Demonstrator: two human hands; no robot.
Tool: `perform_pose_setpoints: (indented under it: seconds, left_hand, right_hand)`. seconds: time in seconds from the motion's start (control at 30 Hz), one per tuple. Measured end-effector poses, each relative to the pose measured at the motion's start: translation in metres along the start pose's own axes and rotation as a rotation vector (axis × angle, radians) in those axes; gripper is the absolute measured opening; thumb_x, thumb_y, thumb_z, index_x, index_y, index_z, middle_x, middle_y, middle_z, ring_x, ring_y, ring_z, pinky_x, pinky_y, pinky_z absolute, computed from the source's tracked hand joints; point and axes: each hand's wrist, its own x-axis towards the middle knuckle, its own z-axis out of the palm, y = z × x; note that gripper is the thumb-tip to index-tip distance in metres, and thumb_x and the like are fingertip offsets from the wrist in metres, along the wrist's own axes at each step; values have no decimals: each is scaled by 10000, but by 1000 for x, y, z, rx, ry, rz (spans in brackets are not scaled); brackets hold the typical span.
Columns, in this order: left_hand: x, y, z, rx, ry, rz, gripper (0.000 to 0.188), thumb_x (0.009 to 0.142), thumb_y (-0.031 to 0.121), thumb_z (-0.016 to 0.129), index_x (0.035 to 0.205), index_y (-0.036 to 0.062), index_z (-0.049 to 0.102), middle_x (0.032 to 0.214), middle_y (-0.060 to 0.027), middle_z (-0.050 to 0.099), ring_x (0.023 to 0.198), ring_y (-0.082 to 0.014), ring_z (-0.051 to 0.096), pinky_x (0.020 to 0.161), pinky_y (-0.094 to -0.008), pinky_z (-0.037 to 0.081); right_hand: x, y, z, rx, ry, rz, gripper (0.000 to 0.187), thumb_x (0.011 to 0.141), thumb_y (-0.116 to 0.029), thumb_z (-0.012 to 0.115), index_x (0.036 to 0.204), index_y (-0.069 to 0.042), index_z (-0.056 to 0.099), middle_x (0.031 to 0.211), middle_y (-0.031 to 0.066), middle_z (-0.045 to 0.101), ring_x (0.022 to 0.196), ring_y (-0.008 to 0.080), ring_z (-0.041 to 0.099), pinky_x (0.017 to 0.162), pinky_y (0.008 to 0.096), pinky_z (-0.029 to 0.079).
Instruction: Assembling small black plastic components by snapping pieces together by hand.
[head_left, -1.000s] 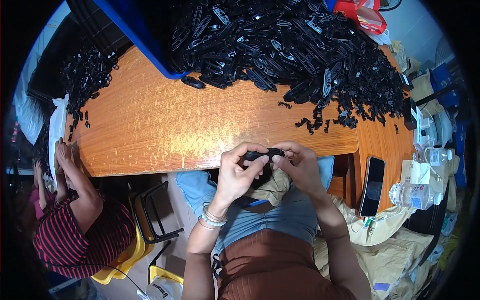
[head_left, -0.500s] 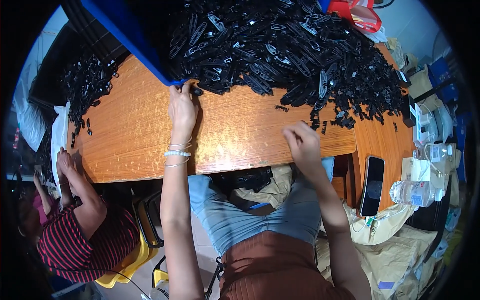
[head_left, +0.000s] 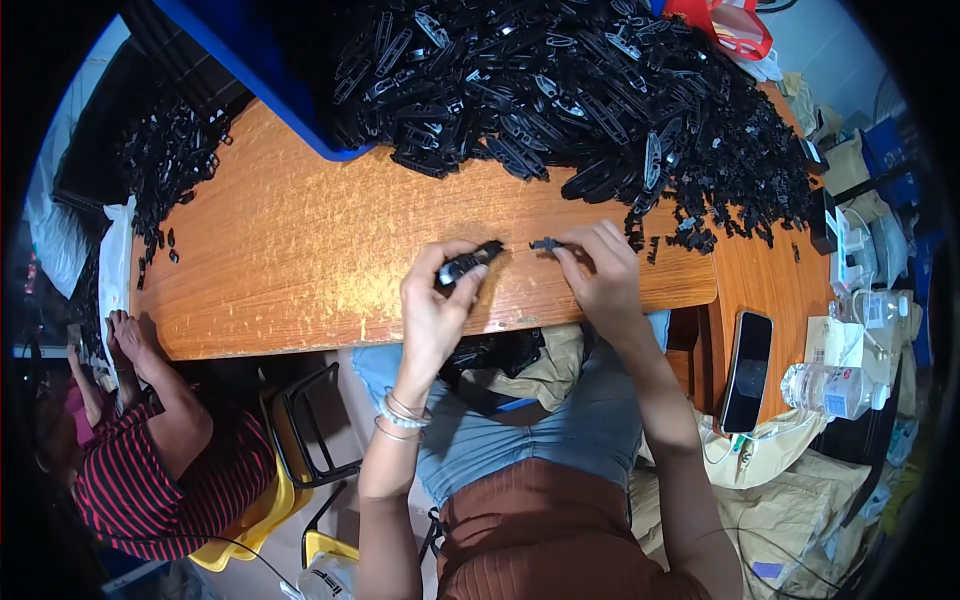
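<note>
My left hand (head_left: 436,300) is closed around a long black plastic part (head_left: 468,264), held over the front of the wooden table with its tip pointing up and right. Just to the right, my right hand (head_left: 604,270) pinches a small black plastic piece (head_left: 545,244) between thumb and fingers. A narrow gap separates the two parts. Beyond my hands spreads a big heap of long black plastic parts (head_left: 520,90), and on its right lies a pile of smaller black pieces (head_left: 750,180).
A blue bin (head_left: 345,153) leans over the heap's left side. Another person in a striped top (head_left: 130,490) sits at the left, near more black parts (head_left: 165,170). A phone (head_left: 748,372) and plastic bottles (head_left: 835,390) are on the right.
My left hand has come back from the bin's lower edge toward me, now with a long black part. My right hand has opened out of its curl and shows a small black piece.
</note>
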Motion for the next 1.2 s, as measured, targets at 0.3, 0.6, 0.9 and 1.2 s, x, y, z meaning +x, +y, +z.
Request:
perform_pose_setpoints:
  seconds: [0.3, 0.6, 0.9, 1.2]
  left_hand:
    - [-27, 32, 6, -357, -220, -172, 215, 785, -46, 646, 987, -48, 571, 778, -78, 649, 664, -107, 637, 585, -198, 528]
    - [-33, 32, 3, -465, -202, -181, 186, 793, -93, 603, 975, -67, 578, 823, -116, 653, 703, -139, 645, 631, -231, 534]
    - [-29, 40, 3, -296, -391, -98, 185, 796, -71, 589, 977, -60, 622, 836, -140, 657, 737, -161, 657, 661, -225, 527]
    - [60, 17, 73, 339, -186, 501, 170, 763, 21, 589, 923, -37, 589, 826, -170, 585, 762, -319, 589, 689, -353, 483]
  right_hand:
    - [-1, -45, -13, 266, -61, -167, 219, 663, 69, 682, 842, -35, 611, 800, 80, 612, 688, 221, 565, 576, 298, 436]
    - [-1, -49, -20, 182, -142, -191, 207, 689, 1, 686, 886, -15, 623, 799, 65, 598, 661, 216, 547, 575, 299, 429]
    - [-19, -38, -36, 477, -419, 313, 209, 779, -125, 673, 945, 1, 650, 636, 38, 533, 555, 81, 442, 515, 231, 361]
    - [-43, -1, -30, 426, -415, 432, 152, 816, -49, 599, 955, 7, 626, 755, 111, 589, 618, 144, 592, 560, 251, 443]
